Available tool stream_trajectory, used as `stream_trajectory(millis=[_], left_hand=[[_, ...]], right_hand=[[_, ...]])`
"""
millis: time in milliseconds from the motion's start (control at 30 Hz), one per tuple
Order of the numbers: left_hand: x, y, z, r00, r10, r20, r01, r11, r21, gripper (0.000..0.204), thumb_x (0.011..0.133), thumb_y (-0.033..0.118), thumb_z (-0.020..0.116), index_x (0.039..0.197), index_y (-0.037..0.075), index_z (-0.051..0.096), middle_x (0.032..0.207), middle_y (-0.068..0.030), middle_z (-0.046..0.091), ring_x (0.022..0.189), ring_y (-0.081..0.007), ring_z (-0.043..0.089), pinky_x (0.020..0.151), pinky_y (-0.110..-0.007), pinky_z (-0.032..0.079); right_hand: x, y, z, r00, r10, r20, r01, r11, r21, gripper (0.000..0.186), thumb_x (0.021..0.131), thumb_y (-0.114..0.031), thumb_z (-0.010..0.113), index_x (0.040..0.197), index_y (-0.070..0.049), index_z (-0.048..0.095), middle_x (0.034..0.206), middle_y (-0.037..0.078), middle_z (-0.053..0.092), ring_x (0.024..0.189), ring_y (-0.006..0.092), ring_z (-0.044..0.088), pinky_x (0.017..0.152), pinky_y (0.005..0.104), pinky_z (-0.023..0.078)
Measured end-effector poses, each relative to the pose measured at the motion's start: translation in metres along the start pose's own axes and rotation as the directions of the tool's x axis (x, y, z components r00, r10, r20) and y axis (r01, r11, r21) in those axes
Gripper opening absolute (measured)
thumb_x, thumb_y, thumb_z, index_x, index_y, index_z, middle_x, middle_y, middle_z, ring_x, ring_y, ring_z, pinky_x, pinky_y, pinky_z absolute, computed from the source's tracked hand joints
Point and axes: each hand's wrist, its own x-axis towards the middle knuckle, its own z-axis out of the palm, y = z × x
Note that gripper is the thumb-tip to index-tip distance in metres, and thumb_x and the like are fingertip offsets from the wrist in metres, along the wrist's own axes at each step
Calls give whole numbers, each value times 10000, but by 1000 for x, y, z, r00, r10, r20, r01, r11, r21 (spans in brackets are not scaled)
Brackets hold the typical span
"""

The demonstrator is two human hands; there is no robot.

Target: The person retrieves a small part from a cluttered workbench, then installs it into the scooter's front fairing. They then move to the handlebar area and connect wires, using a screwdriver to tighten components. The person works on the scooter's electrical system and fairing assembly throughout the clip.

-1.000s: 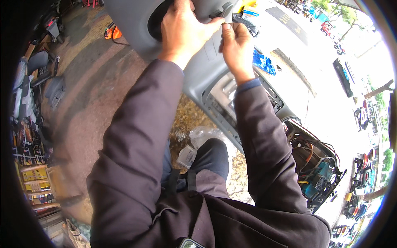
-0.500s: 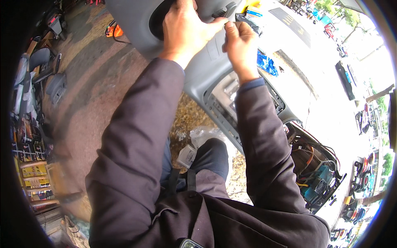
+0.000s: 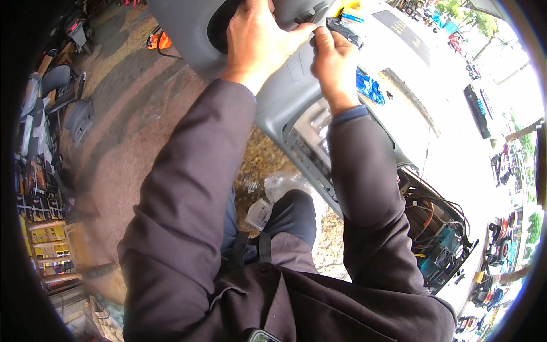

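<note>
A large grey moulded plastic panel (image 3: 285, 77) stands in front of me, with a round dark opening (image 3: 222, 28) and a rectangular window-like cutout lower down. Beside the opening, my left hand (image 3: 256, 43) grips the panel; its fingers curl out of sight at the top and its thumb stretches right toward a small dark fitting (image 3: 312, 14). My right hand (image 3: 336, 62) is closed just right of that thumb, at the panel's right edge. Thumb and bent fingers press together there; whatever lies between them is hidden.
An open compartment (image 3: 436, 239) with wires and a teal device lies at the right. Blue plastic wrapping (image 3: 369, 86) sits on the white surface. A clear plastic container (image 3: 258, 214) is by my knee. Shelves of boxes (image 3: 45, 233) line the far left; an orange item (image 3: 160, 41) lies on the ground.
Both hands and the panel appear slightly farther right. My right forearm has swung a little to the right; the left hand keeps its grip.
</note>
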Motion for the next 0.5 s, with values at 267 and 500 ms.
stream_trajectory(millis=[267, 500], left_hand=[[-24, 2, -6, 997, -75, -18, 74, 994, -75, 420, 728, 215, 865, 921, -9, 567, 768, -81, 649, 664, -173, 648, 664, -319, 554], [-59, -11, -36, 871, -362, 331, 364, 930, 59, 294, 829, 169, 772, 983, -36, 629, 774, -104, 731, 675, -138, 698, 652, -283, 552]], right_hand=[[-7, 4, 3, 995, -96, -10, 96, 992, 78, 316, 1002, -300, 605, 887, -9, 648, 674, 12, 573, 514, 93, 504, 489, 255, 426], [1, -3, -6, 991, 119, 53, -123, 988, 90, 357, 997, -296, 603, 844, 22, 658, 592, 28, 550, 475, 113, 481, 462, 271, 393]])
